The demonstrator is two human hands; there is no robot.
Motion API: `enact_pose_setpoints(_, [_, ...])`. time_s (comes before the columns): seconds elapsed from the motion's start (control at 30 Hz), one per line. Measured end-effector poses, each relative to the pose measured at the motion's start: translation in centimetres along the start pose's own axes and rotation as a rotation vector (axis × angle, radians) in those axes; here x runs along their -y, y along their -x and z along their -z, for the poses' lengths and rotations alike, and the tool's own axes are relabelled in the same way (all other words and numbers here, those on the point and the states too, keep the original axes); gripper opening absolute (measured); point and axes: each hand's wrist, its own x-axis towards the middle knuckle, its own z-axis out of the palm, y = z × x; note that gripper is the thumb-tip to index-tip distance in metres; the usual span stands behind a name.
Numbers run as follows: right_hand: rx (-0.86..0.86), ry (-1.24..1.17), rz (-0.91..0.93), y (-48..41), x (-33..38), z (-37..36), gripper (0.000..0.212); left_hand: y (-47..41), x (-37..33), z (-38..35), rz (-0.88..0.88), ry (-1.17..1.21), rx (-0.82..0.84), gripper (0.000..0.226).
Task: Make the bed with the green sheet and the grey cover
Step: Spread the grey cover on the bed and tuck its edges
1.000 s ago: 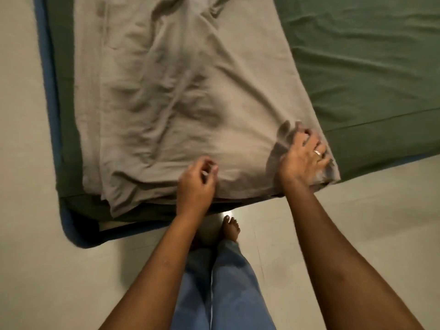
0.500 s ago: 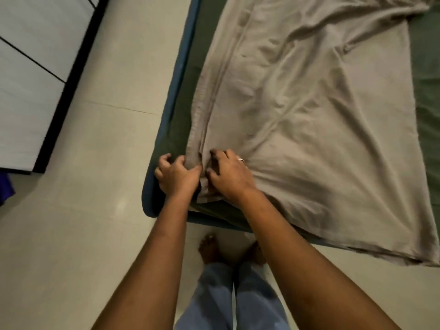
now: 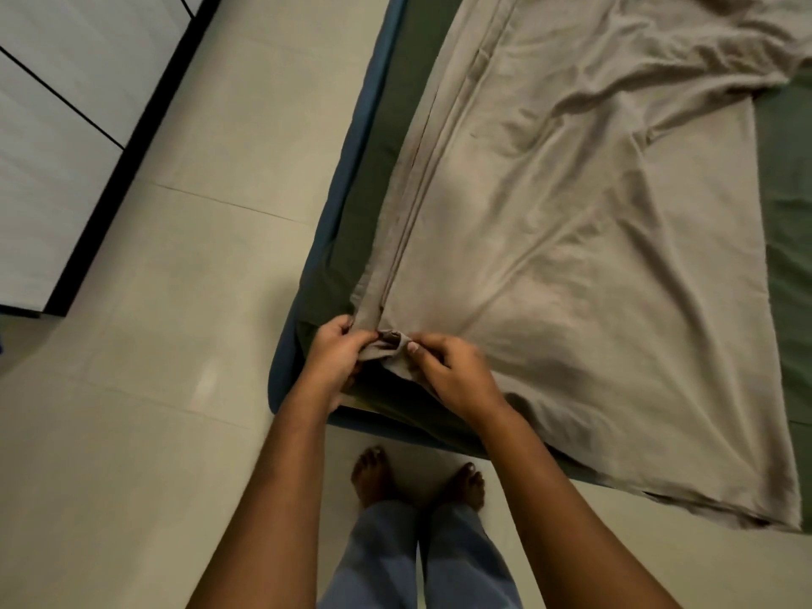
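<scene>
My two bare feet [image 3: 373,476] stand on the tiled floor [image 3: 175,345], just short of the mattress [image 3: 279,371] at its near corner. Over that corner both my hands are closed on the grey cover [image 3: 571,279]. My left hand [image 3: 336,353] has its fingers curled round the bunched corner. My right hand [image 3: 452,375] pinches the same bunch just beside it, so the two nearly touch.

To do this well, I think I should find the true corner of the hem and part my hands along its two edges. Then I would draw the cloth out to the mattress corner, low and taut, so the folded band along the mattress's left side opens flat (it lies in stacked pleats now).

The green sheet [image 3: 786,191] lies on the mattress under the cover and shows on either side of it. Farther up the mattress the cover is rumpled.

I count two hands, one cover, one sheet and one mattress.
</scene>
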Motion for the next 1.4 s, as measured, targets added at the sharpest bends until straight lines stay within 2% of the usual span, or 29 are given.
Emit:
enact_pose_setpoints(0.07, [0.035,0.062,-0.058,-0.5,0.5,0.1,0.028,-0.5,0.5,0.9,0.017,-0.05,-0.025,0.004])
enact_pose_setpoints(0.13, [0.067,0.146,-0.04,-1.1,1.7,-0.1,0.033,-1.0,0.5,1.1,0.008,-0.06,-0.058,0.012])
enact_pose_setpoints(0.2, [0.101,0.322,-0.009,-1.8,2.6,-0.8,0.054,-1.7,-0.2,0.5,-0.026,-0.114,-0.114,0.03])
enact_pose_setpoints(0.27, [0.111,0.493,-0.01,-2.3,2.9,-2.2,0.071,-2.3,-1.3,-0.4,-0.071,-0.31,-0.203,0.057])
enact_pose_setpoints(0.37, [0.078,0.509,-0.019,-2.8,2.8,-2.7,0.061,-3.3,-2.8,-1.6,-0.115,-0.533,-0.288,0.078])
enact_pose_setpoints(0.5, [0.122,0.231,-0.014,-2.9,3.6,-1.3,0.041,-4.4,-4.2,-1.7,-0.076,-0.689,-0.27,0.08])
enact_pose_setpoints(0.63, [0.204,0.194,-0.014,-3.1,3.6,-1.6,0.04,-4.4,-4.2,-1.9,-0.107,-0.844,-0.179,0.053])
enact_pose_setpoints(0.73, [0.378,0.124,-0.023,-3.7,4.1,-1.5,0.033,-3.6,-3.1,-1.7,-0.225,-0.903,-0.257,0.038])
enact_pose_setpoints(0.83, [0.601,-0.138,-0.253,-4.7,4.8,-0.4,0.027,-2.7,-2.3,-0.9,-0.222,-0.912,-0.286,0.043])
enact_pose_setpoints(0.9, [0.508,-0.05,-0.298,-6.5,5.1,1.0,0.024,-2.5,-2.4,-0.5,-0.196,-0.909,-0.266,0.037])
enact_pose_setpoints(0.97, [0.215,0.145,-0.249,-8.6,5.2,2.5,0.022,-3.1,-3.1,0.0,-0.134,-0.909,-0.208,0.032])
enact_pose_setpoints(1.0, [0.085,0.156,-0.249,-9.6,5.4,3.2,0.024,-3.6,-3.8,0.2,-0.085,-0.927,-0.173,0.032])
enact_pose_setpoints(1.07, [-0.07,0.188,-0.259,-11.8,6.3,3.5,0.03,-5.0,-5.5,0.9,0.018,-1.023,-0.059,0.038])
enact_pose_setpoints(1.17, [-0.154,0.27,-0.324,-15.3,8.1,2.9,0.05,-7.1,-7.3,2.0,0.128,-1.147,0.176,0.055])
enact_pose_setpoints(1.27, [-0.237,0.337,-0.468,-19.3,10.1,1.6,0.063,-9.2,-8.4,4.4,0.159,-0.94,0.381,0.033])
enact_pose_setpoints(1.33, [-0.252,0.372,-0.607,-22.1,11.7,0.3,0.068,-10.4,-9.7,7.8,0.127,-0.839,0.43,0.033])
enact_pose_setpoints(1.4, [-0.26,0.363,-0.737,-24.4,13.8,-0.7,0.071,-11.7,-12.3,12.1,0.061,-0.798,0.374,0.029])
